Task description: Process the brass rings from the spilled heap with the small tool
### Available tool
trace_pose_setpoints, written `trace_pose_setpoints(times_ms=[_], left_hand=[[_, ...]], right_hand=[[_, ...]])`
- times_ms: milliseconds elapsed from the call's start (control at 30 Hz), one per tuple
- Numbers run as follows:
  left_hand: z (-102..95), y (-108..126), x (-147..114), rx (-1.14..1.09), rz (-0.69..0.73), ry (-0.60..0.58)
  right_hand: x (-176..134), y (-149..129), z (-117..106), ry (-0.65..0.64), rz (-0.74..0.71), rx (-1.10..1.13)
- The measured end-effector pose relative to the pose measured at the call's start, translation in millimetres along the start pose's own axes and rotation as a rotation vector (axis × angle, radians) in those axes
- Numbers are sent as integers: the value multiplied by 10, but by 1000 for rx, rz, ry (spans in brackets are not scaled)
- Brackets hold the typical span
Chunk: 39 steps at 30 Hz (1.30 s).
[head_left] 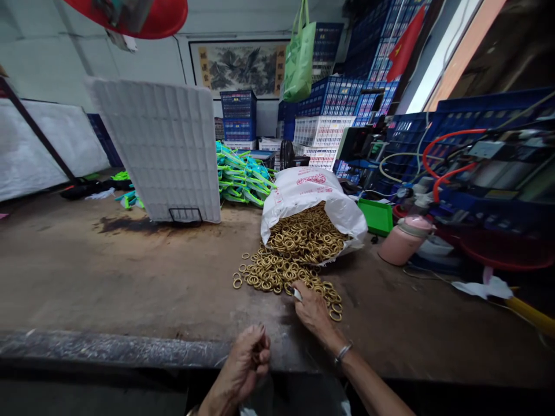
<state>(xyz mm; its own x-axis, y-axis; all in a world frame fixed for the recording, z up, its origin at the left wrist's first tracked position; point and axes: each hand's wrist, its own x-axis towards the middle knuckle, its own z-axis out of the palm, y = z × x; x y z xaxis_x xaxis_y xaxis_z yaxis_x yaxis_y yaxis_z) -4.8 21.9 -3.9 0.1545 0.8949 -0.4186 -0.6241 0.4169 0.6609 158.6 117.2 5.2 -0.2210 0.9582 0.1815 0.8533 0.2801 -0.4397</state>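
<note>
A heap of brass-coloured rings (277, 270) spills onto the worktable from the mouth of a white woven sack (299, 193) lying on its side. My right hand (313, 311) reaches to the front edge of the heap, fingertips bent together against the rings. Something white (297, 294) shows at one of its fingers, and a metal bracelet (343, 352) circles the wrist. Whether a ring is pinched there is hidden. My left hand (245, 367) hovers at the table's near edge with curled fingers; what lies inside them is too dark to make out.
Left of the sack stands an upright white ribbed panel (165, 150) in a black wire stand, with a bright green and blue pile (243, 176) behind it. A green tray (375, 217), a pink bottle (403, 240) and red hoses (437, 162) are at right. Stacked crates (325, 133) fill the back.
</note>
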Motion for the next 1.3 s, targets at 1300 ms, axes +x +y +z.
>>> trace_pose_setpoints(times_ms=[1300], left_hand=[[71, -28, -54, 504, 131, -5]], right_hand=[[-511, -438, 111, -245, 152, 801]])
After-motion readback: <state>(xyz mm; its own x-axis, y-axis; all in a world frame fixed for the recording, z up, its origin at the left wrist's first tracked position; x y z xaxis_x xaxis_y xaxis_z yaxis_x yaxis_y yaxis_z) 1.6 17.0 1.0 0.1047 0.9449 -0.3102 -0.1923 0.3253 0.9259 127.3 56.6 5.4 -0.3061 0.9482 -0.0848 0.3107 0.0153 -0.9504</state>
